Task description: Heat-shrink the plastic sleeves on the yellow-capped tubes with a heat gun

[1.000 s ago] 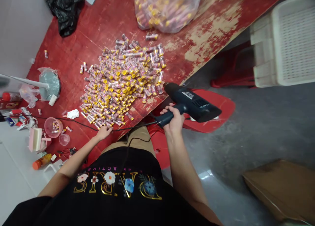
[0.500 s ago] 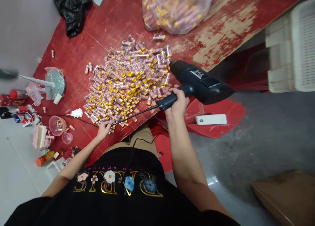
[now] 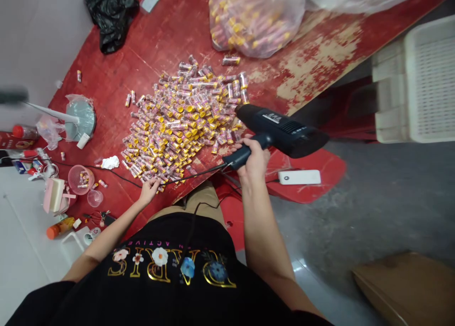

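My right hand [image 3: 253,161] is wrapped round the handle of a dark blue heat gun [image 3: 284,129]. The gun's nozzle points left, at the right side of a large heap of small clear tubes with yellow caps [image 3: 185,122]. A black power cord [image 3: 194,175] runs from the base of the handle leftward to my left hand [image 3: 150,191]. The fingers of my left hand pinch that cord at the near edge of the heap. The heap lies on a worn red table [image 3: 142,46].
At the back sits a clear bag of similar tubes [image 3: 256,22]. A black plastic bag [image 3: 111,15] lies far left. A pink basket [image 3: 81,180] and an orange-capped bottle [image 3: 61,227] stand at left. On a red stool [image 3: 325,162] rests a white power bank [image 3: 299,177]. White crates [image 3: 426,79] are at right.
The heat gun in my right hand has shifted slightly left and its nozzle sits lower beside the heap. The view has moved a little; my left hand still pinches the cord.
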### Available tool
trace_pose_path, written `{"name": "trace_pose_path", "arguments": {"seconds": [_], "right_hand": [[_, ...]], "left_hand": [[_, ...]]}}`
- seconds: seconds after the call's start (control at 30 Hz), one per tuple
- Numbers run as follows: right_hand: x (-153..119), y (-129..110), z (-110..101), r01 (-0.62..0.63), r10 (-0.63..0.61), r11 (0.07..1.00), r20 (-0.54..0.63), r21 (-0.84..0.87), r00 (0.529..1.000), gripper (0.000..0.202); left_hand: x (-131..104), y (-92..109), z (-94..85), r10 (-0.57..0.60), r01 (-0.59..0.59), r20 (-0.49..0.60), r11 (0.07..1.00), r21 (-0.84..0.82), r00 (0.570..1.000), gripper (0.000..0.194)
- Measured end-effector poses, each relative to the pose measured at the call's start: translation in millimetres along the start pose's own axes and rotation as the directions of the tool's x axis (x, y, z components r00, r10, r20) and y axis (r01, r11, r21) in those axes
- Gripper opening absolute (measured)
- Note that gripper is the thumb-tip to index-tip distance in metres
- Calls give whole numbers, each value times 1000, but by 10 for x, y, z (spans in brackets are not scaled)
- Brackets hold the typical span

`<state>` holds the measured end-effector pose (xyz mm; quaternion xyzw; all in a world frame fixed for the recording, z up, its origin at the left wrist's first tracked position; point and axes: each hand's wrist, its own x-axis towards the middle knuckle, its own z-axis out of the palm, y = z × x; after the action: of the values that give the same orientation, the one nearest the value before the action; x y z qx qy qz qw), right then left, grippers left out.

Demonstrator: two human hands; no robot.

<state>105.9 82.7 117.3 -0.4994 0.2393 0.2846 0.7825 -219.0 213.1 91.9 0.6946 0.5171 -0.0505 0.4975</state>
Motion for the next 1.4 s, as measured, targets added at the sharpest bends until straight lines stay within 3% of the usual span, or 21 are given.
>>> {"name": "trace_pose_path", "arguments": {"seconds": [0.2,0.33,0.5,0.7,0.93,1.2,1.4], "right_hand": [[-293,2,-301,-91,93,994,42,-62,995,31],[-323,56,-422,-159,160,985,17,-67,987,31],[-258,67,-451,-127,126,992,-127,3,984,26],[-563,89,-557,-325,325,946,-14,-1,946,32],[-821,186,-568,-304,305,949,9,77,952,32],[-783,284,-501,-311,308,949,60,47,949,28],[-775,416,-612,-343,341,939,42,33,939,27]], "left_hand": [[-152,-66,-17,0,-1,16,1000,26,1000,52],[-204,-90,-10,10,-10,26,1000,21,1000,50],[-217,-87,-4,17,-18,23,1000,3,1000,45],[-266,-95,-46,-14,14,20,1000,-12,1000,47],[-405,-215,-84,-45,46,8,997,-55,999,49],[-462,-337,-81,-26,25,-6,995,-94,1000,54],[-559,-457,-122,-18,16,-27,996,-93,999,53]]}}
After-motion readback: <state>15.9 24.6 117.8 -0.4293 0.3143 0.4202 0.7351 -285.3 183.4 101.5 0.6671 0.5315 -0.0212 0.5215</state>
